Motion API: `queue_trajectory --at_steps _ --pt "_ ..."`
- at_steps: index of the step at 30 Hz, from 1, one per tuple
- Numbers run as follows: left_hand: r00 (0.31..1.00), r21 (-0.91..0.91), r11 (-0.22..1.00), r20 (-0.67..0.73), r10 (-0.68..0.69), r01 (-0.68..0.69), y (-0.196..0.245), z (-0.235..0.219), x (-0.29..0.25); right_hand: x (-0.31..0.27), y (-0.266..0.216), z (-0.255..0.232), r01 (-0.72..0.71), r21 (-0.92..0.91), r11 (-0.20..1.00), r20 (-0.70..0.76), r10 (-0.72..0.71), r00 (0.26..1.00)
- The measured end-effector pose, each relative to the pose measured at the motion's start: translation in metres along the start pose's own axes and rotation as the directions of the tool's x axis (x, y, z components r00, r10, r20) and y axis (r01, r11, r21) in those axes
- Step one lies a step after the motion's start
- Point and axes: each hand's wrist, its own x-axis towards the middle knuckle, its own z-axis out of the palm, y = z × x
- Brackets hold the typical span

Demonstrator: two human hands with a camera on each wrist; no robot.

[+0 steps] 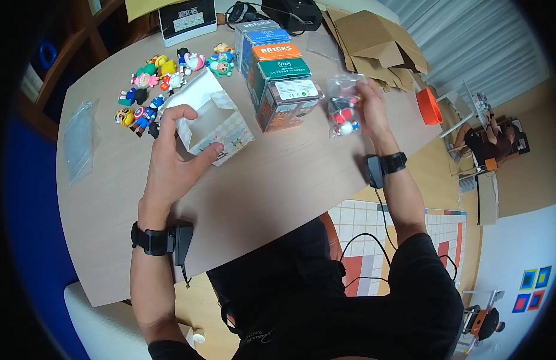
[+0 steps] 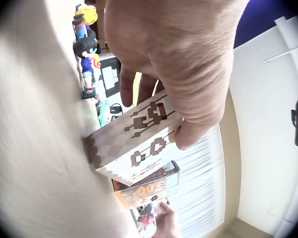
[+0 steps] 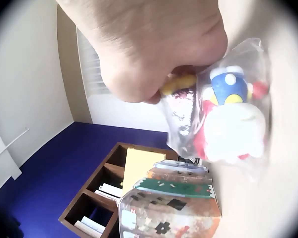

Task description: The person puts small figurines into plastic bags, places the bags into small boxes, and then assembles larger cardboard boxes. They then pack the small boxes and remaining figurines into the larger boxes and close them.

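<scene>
My left hand (image 1: 171, 159) grips an opened white cardboard box (image 1: 233, 141) with a checkered pattern, thumb on its near side and fingers over the left edge. The box stands tilted, and its open top shows a bare inside. In the left wrist view, brown pixel-style prints mark the same box (image 2: 134, 136). To the right, my right hand (image 1: 375, 111) pinches a clear plastic bag (image 1: 344, 108) by its side. A toy figure (image 3: 236, 124) in white, red and blue is inside the bag, low over the table in the right wrist view.
A row of block-toy boxes (image 1: 284, 90) stands between the hands. Several small figures (image 1: 144, 117) crowd the left back, near a flat plastic bag (image 1: 81, 141). Behind are a screen (image 1: 188, 23) and folded brown cardboard (image 1: 380, 45). An orange container (image 1: 429, 108) sits at the right edge.
</scene>
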Motion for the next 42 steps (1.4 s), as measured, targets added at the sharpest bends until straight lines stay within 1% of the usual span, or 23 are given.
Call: queue_trajectory --at_steps 2,4,5,7,8,9,10,12,13,16,17,19,22,23,26,28,29,32,34,35,37,41,42 --pt "0.999 -0.053 0.998 0.004 -0.042 0.042 0.001 0.001 -0.001 -0.010 -0.008 -0.003 0.156 0.072 0.985 -0.041 -0.153 0.987" --pt "1.000 -0.066 0.998 0.002 0.009 -0.009 -0.003 0.002 -0.001 -0.014 -0.017 -0.007 0.291 0.184 0.939 -0.117 -0.273 0.955" --pt "0.999 -0.069 0.997 0.000 0.033 -0.033 -0.005 0.001 -0.001 -0.023 -0.029 0.004 0.278 0.226 0.934 -0.091 -0.264 0.960" --pt "1.000 -0.073 0.997 0.012 -0.009 0.010 -0.006 0.001 -0.002 -0.046 -0.066 0.030 0.245 0.310 0.919 -0.040 -0.244 0.969" --pt "0.999 -0.075 0.997 0.020 -0.029 0.031 -0.007 0.002 -0.003 -0.051 -0.074 0.040 0.240 0.375 0.895 0.055 -0.280 0.959" --pt "1.000 -0.049 0.999 -0.006 -0.003 0.003 -0.006 0.004 -0.003 -0.056 -0.081 0.050 0.229 0.439 0.869 0.144 -0.319 0.937" --pt "1.000 -0.032 0.999 -0.011 0.019 -0.019 -0.009 0.005 -0.003 -0.061 -0.088 0.060 0.213 0.499 0.840 0.225 -0.363 0.904" --pt "0.998 0.003 0.998 -0.018 0.065 -0.065 -0.014 0.006 -0.004 -0.076 -0.108 0.098 0.046 0.577 0.815 0.255 -0.233 0.938" --pt "0.999 0.038 0.998 -0.008 0.048 -0.048 -0.012 0.005 -0.005 -0.081 -0.114 0.117 -0.037 0.612 0.790 0.276 -0.170 0.946" --pt "1.000 0.141 0.990 0.013 0.005 -0.007 -0.004 0.003 -0.007 -0.085 -0.117 0.160 -0.200 0.701 0.684 0.356 -0.093 0.930" --pt "1.000 0.170 0.985 0.016 -0.005 0.002 -0.002 0.002 -0.007 -0.088 -0.117 0.174 -0.209 0.676 0.707 0.392 -0.105 0.914" --pt "0.997 0.154 0.987 0.051 -0.064 0.056 -0.009 0.001 -0.004 -0.094 -0.117 0.199 -0.219 0.619 0.754 0.462 -0.124 0.878" --pt "0.999 0.153 0.988 0.030 0.015 -0.019 0.000 0.001 -0.003 -0.090 -0.104 0.219 -0.199 0.673 0.712 0.507 -0.249 0.825" --pt "0.999 0.153 0.988 0.024 0.031 -0.034 0.004 0.001 -0.002 -0.090 -0.103 0.221 -0.177 0.648 0.741 0.472 -0.209 0.857" --pt "1.000 0.146 0.989 0.025 0.016 -0.019 0.003 -0.001 -0.005 -0.074 -0.090 0.213 -0.101 0.628 0.771 0.461 -0.264 0.847" --pt "0.998 0.124 0.992 0.058 -0.007 0.000 -0.007 -0.002 -0.007 -0.062 -0.086 0.204 -0.087 0.604 0.793 0.468 -0.264 0.844" --pt "0.999 0.137 0.990 0.040 0.001 -0.007 -0.007 -0.003 -0.007 -0.059 -0.084 0.201 -0.076 0.593 0.802 0.464 -0.263 0.846" --pt "0.999 0.161 0.986 0.007 0.037 -0.038 -0.008 -0.003 -0.006 -0.057 -0.084 0.196 -0.092 0.574 0.813 0.488 -0.250 0.836" --pt "0.997 0.160 0.985 -0.003 0.072 -0.070 -0.011 -0.003 -0.006 -0.060 -0.082 0.196 -0.116 0.540 0.834 0.535 -0.233 0.812" --pt "0.997 0.133 0.988 -0.013 0.078 -0.075 -0.014 -0.002 -0.006 -0.062 -0.082 0.197 -0.127 0.523 0.843 0.557 -0.225 0.799" --pt "0.995 0.079 0.993 -0.032 0.090 -0.087 -0.018 -0.001 -0.007 -0.062 -0.087 0.200 -0.096 0.474 0.875 0.555 -0.212 0.805" --pt "0.999 0.043 0.999 -0.027 0.030 -0.029 -0.011 -0.002 -0.006 -0.062 -0.089 0.197 -0.088 0.458 0.885 0.569 -0.215 0.794" --pt "1.000 0.010 1.000 -0.029 0.012 -0.011 -0.009 -0.001 -0.005 -0.061 -0.087 0.196 -0.002 0.427 0.904 0.575 -0.270 0.773"
